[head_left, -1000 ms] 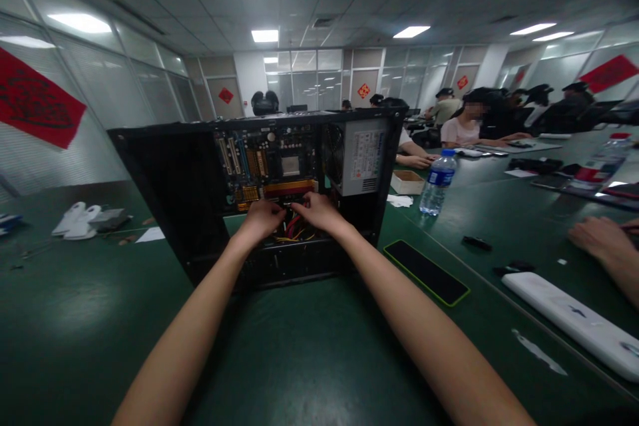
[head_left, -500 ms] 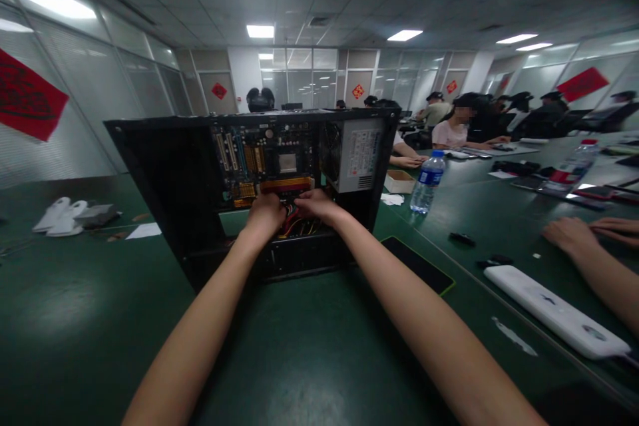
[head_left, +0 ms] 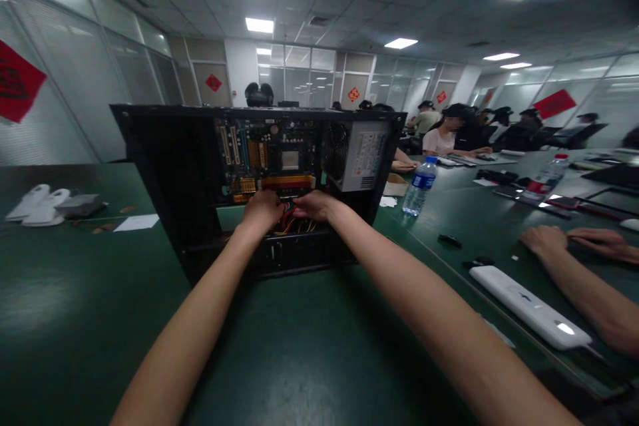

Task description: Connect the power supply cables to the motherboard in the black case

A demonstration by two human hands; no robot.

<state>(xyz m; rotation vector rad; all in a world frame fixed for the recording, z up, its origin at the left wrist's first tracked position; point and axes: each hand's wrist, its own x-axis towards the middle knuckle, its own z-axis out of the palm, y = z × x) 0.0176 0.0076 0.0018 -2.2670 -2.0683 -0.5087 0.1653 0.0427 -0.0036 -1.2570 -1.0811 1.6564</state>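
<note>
Both hands reach into an open black computer case [head_left: 164,213] standing on the table. My left hand [head_left: 262,213] is closed just below the motherboard [head_left: 272,158], at a bundle of red, yellow and black cables [head_left: 288,218]; its fingertips are partly hidden. From the other side, my right hand [head_left: 315,205] pinches the same cables, close to the left fingers. Directly above the hands run orange and dark red memory slots [head_left: 287,182]. A silver power supply [head_left: 362,154] with a fan fills the case's upper right.
Right of the case stand a water bottle [head_left: 420,186], a small box [head_left: 396,184] and a white power strip [head_left: 532,306]. Another person's hands [head_left: 546,241] rest on the table [head_left: 299,346] at right. White objects [head_left: 37,205] and paper [head_left: 136,222] lie left.
The view has turned slightly, shifting the background. Both hands stay at the cables, with only small finger movements; the right fingers now lie lower over the wires.
</note>
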